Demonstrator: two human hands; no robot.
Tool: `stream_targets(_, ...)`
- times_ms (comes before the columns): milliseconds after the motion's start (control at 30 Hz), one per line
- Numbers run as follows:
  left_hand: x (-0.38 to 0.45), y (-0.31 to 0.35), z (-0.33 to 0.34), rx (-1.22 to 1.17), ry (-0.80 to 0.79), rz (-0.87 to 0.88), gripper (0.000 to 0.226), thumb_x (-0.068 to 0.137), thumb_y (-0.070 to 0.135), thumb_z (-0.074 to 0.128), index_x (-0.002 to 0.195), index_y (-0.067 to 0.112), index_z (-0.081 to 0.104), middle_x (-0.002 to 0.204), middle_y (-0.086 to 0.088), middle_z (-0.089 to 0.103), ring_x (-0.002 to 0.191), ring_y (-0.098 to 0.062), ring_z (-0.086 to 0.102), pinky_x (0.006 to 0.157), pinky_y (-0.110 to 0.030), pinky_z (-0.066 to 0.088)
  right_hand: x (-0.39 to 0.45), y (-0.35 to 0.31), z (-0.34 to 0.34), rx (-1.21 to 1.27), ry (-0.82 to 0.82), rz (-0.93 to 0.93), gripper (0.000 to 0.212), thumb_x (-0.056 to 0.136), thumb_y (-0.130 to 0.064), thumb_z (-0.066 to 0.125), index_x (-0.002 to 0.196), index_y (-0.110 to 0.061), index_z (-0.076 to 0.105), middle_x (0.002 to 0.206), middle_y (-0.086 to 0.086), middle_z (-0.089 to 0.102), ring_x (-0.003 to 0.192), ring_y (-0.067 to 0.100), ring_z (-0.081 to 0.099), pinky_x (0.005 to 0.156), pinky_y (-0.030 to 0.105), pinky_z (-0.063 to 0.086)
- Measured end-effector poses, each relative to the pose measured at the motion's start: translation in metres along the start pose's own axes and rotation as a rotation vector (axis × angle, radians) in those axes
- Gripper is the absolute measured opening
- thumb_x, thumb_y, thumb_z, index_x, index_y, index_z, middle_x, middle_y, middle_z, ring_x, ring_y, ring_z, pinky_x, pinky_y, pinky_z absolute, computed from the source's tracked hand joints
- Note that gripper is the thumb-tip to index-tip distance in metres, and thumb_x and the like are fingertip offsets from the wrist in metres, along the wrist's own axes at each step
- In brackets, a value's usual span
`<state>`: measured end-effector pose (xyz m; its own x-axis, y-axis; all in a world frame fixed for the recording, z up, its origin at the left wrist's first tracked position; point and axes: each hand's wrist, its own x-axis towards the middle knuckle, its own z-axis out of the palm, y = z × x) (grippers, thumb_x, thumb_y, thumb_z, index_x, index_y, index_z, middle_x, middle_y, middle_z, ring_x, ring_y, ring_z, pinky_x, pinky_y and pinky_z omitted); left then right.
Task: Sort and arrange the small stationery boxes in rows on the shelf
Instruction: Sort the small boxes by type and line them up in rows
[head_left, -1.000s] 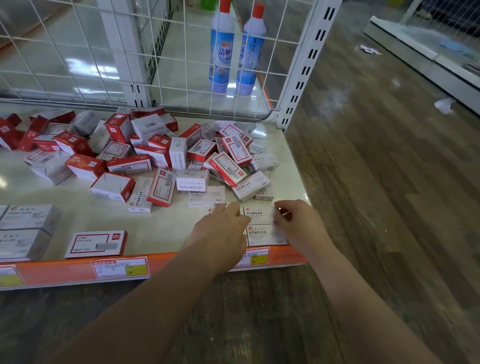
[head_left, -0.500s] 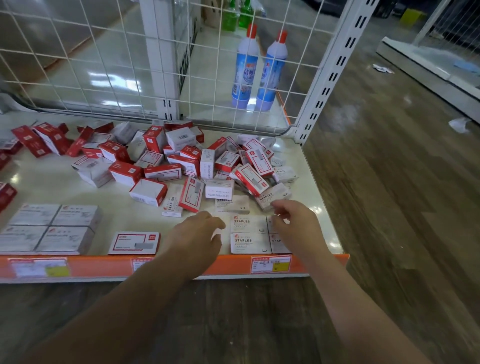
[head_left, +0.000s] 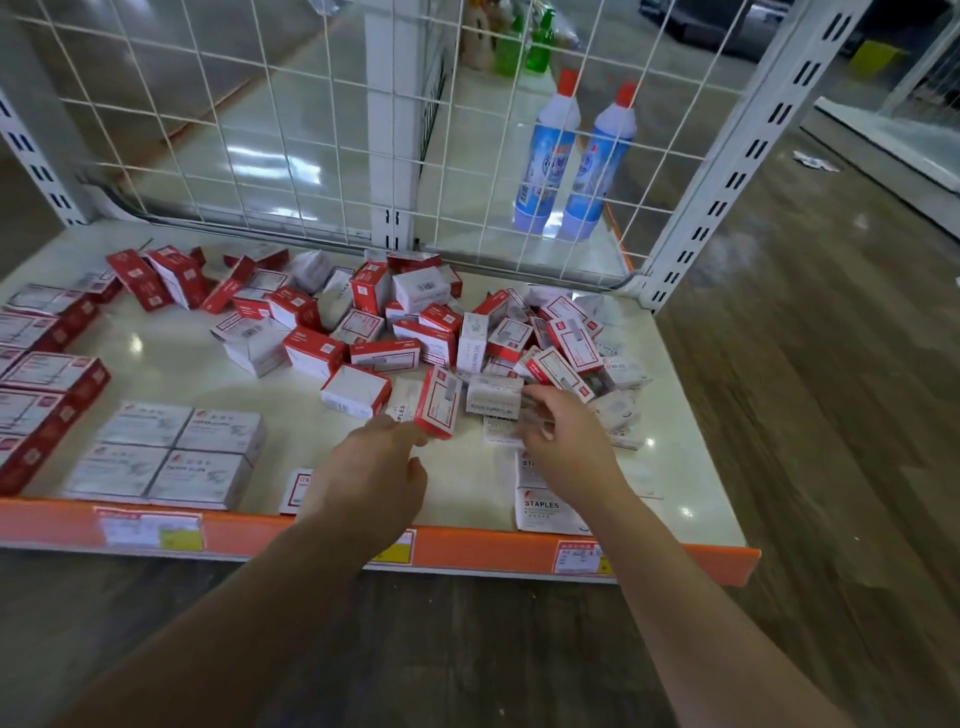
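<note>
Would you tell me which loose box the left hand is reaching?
The red-and-white box standing on edge at the pile's front, touching the left hand fingertips; neighbouring boxes lie flat or farther back.

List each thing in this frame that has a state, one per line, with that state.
Left hand: fingers loosely curled, at the red-and-white box; grip unclear.
Right hand: reaching to the white box; contact unclear.
Loose pile: jumbled, unsorted.
Grey boxes: flat, squared together.
STAPLES boxes: flat, by the front edge.
Two bottles: upright, capped, behind the mesh.
</note>
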<state>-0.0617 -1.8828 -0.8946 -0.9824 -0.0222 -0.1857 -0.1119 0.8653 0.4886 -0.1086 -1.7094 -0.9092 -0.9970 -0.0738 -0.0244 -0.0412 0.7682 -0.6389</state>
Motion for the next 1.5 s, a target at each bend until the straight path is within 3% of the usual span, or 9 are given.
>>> stream_targets(133, 0.001, -0.002, 0.001, -0.015, -0.007, -0.007, 0.034, 0.096, 0.023, 0.043, 0.130, 0.023, 0.048, 0.141, 0.002, 0.043, 0.127, -0.018, 0.043, 0.098, -0.030, 0.042, -0.001, -0.002, 0.006, 0.030, 0.066, 0.024, 0.023, 0.090, -0.016, 0.057, 0.113, -0.017, 0.056, 0.107, -0.006, 0.052, 0.099, 0.006, 0.048, 0.084, 0.017, 0.040)
stream_targets(333, 0.002, -0.002, 0.002, -0.055, -0.011, -0.014, 0.033, 0.096, 0.023, 0.044, 0.129, 0.023, 0.049, 0.142, 0.002, 0.042, 0.127, -0.018, 0.043, 0.097, -0.030, 0.043, 0.010, -0.004, 0.012, 0.106, 0.022, 0.071, 0.039, 0.084, -0.018, 0.067, 0.119, -0.018, 0.052, 0.109, -0.010, 0.055, 0.100, 0.004, 0.053, 0.082, 0.015, 0.041)
stream_targets(533, 0.002, -0.001, 0.005, -0.076, -0.028, -0.013, 0.032, 0.096, 0.024, 0.046, 0.128, 0.022, 0.049, 0.143, 0.002, 0.042, 0.130, -0.018, 0.040, 0.099, -0.031, 0.042, 0.019, -0.003, 0.018, 0.022, 0.016, 0.117, 0.040, 0.086, -0.022, 0.062, 0.124, -0.019, 0.052, 0.118, 0.004, 0.055, 0.106, 0.020, 0.056, 0.094, 0.042, 0.046)
stream_targets(733, 0.003, 0.000, 0.006, -0.082, -0.037, -0.025, 0.032, 0.096, 0.025, 0.047, 0.128, 0.023, 0.049, 0.143, 0.002, 0.041, 0.131, -0.019, 0.039, 0.098, -0.031, 0.043, 0.015, -0.003, 0.014, 0.134, 0.067, 0.100, 0.029, 0.087, -0.015, 0.063, 0.115, -0.015, 0.054, 0.103, -0.008, 0.053, 0.095, 0.006, 0.051, 0.085, 0.022, 0.044)
stream_targets(867, 0.001, -0.001, 0.005, -0.093, -0.035, -0.031, 0.031, 0.096, 0.024, 0.047, 0.127, 0.022, 0.050, 0.143, 0.002, 0.041, 0.132, -0.019, 0.038, 0.100, -0.033, 0.042, 0.014, -0.003, 0.016, 0.172, 0.084, 0.104, 0.026, 0.085, -0.013, 0.066, 0.108, -0.017, 0.054, 0.107, -0.005, 0.057, 0.096, 0.009, 0.055, 0.086, 0.026, 0.049)
stream_targets(1000, 0.000, -0.001, 0.004, -0.097, -0.028, -0.030, 0.031, 0.095, 0.024, 0.047, 0.126, 0.022, 0.050, 0.141, 0.002, 0.043, 0.130, -0.018, 0.041, 0.100, -0.032, 0.043, 0.013, -0.002, 0.014, 0.087, 0.033, 0.078, 0.036, 0.083, -0.015, 0.067, 0.117, -0.017, 0.057, 0.113, -0.004, 0.061, 0.101, 0.010, 0.057, 0.076, 0.015, 0.043)
stream_targets(1100, -0.002, -0.001, 0.003, -0.090, -0.026, -0.025, 0.032, 0.095, 0.024, 0.047, 0.127, 0.022, 0.050, 0.142, 0.003, 0.043, 0.129, -0.018, 0.041, 0.099, -0.031, 0.042, 0.007, 0.000, 0.012, 0.055, 0.002, 0.103, 0.048, 0.083, -0.018, 0.066, 0.129, -0.018, 0.052, 0.123, 0.000, 0.055, 0.108, 0.013, 0.055, 0.081, 0.018, 0.042)
stream_targets(1267, -0.005, 0.001, 0.001, -0.080, -0.028, -0.025, 0.032, 0.096, 0.026, 0.046, 0.128, 0.023, 0.048, 0.143, 0.003, 0.042, 0.128, -0.017, 0.042, 0.098, -0.031, 0.043, -0.012, 0.000, -0.005, 0.074, 0.059, 0.087, 0.046, 0.087, -0.022, 0.062, 0.131, -0.021, 0.047, 0.129, 0.000, 0.047, 0.119, 0.014, 0.046, 0.089, 0.021, 0.041)
stream_targets(1500, -0.005, 0.014, 0.002, -0.233, -0.044, -0.020, 0.032, 0.097, 0.032, 0.044, 0.126, 0.021, 0.052, 0.133, 0.001, 0.052, 0.109, -0.012, 0.051, 0.084, -0.025, 0.046, -0.043, 0.002, -0.021, 0.067, 0.034, 0.022, 0.048, 0.084, -0.019, 0.067, 0.128, -0.023, 0.048, 0.133, -0.003, 0.046, 0.119, 0.009, 0.046, 0.086, 0.012, 0.041)
